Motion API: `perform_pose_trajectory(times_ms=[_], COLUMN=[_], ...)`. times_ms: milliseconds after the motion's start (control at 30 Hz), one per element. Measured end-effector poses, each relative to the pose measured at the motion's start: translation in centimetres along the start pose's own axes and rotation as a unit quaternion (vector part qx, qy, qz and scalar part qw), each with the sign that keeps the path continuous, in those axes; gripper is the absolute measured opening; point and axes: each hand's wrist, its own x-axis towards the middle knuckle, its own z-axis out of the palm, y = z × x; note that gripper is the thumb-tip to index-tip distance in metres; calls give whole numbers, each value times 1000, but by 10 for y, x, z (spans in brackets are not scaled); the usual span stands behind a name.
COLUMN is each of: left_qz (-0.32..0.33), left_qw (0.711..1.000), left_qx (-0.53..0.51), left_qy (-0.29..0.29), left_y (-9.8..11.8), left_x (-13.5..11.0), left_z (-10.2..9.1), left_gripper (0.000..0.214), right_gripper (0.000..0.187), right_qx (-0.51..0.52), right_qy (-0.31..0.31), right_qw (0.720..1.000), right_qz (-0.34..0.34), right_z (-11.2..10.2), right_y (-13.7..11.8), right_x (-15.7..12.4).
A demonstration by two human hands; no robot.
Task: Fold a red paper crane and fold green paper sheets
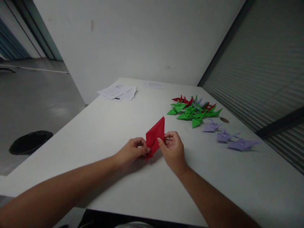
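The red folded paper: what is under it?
Under the red folded paper only the white table and a shadow show. The left hand and right hand cover its lower edges, so that part is hidden.

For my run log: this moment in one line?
left hand: pinches folded red paper shape | right hand: pinches it too | nearby: pile of green, red, purple paper figures

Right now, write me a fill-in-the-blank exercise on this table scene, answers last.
The left hand and right hand both pinch a folded paper coloured ____.
Beside the crane pile, ____ purple cranes lie in a row on the table.
The crane pile is mostly ____.
The bin on the floor is ____.
Missing words: red; three; green; black.
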Motion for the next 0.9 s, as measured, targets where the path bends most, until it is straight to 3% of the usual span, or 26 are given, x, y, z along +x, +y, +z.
perform_pose_trajectory(times_ms=[167, 567, 767, 900], left_qz=[-26, -20, 19, 47], left_qw=[1000, 998, 996, 997], left_qx=[11, 60, 83, 54], left_qy=[1, 8, 2, -9], left_y=[-1, -5, -7, -6], left_x=[0, 1, 2, 4], left_z=[-1, -3, -6, -7], left_gripper=[41, 34, 37, 43], right_gripper=[25, 26, 26, 30], right_qx=[18, 9, 31, 51], right_qy=[11, 27, 25, -9], right_qw=[1000, 999, 999, 998], right_qz=[-18, -20, -7, 37], right_z=[0, -2, -2, -2], right_y=[0, -1, -1, 3], right_x=[0, 1, 2, 5])
